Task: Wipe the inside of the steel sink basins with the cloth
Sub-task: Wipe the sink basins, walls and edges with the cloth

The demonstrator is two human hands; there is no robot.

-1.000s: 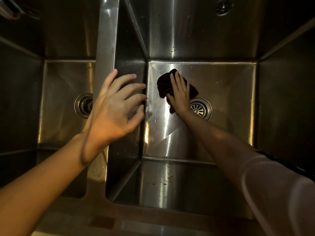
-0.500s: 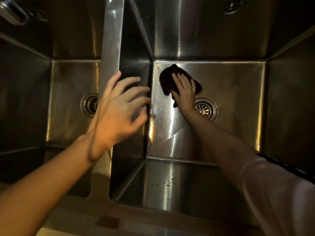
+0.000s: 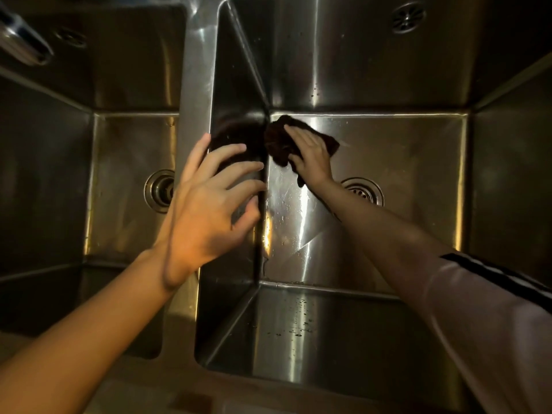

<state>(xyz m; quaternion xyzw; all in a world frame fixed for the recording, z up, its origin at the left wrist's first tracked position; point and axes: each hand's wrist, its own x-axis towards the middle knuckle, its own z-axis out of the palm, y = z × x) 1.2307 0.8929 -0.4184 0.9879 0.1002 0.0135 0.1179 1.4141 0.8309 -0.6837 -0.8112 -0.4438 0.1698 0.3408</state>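
Cloth [image 3: 276, 138] is bunched up dark under the right hand [image 3: 310, 158], which has its fingers laid fairly flat over it, pressing it down on the floor of the right basin [image 3: 403, 150] right in the far-left corner, touching the divider wall [image 3: 239, 94]. Left hand [image 3: 206, 210] hovers over the divider with fingers spread and loosely bent, holding nothing — can't tell if a fingertip actually touches the steel. Looks to me like the floor-wiping step in the right basin, working the corner. Next move probably needs the cloth dragged back out of that corner across the floor toward the drain [image 3: 363, 191], keeping pressure flat so it doesn't ball up more; the walls and the left basin [image 3: 125, 180] seemingly remain to be done. As for orientation — the wad is lumpy, but its long axis runs roughly from the corner diagonally toward the near right, with one small tail poking out near the wrist. Water drops show on the near wall.
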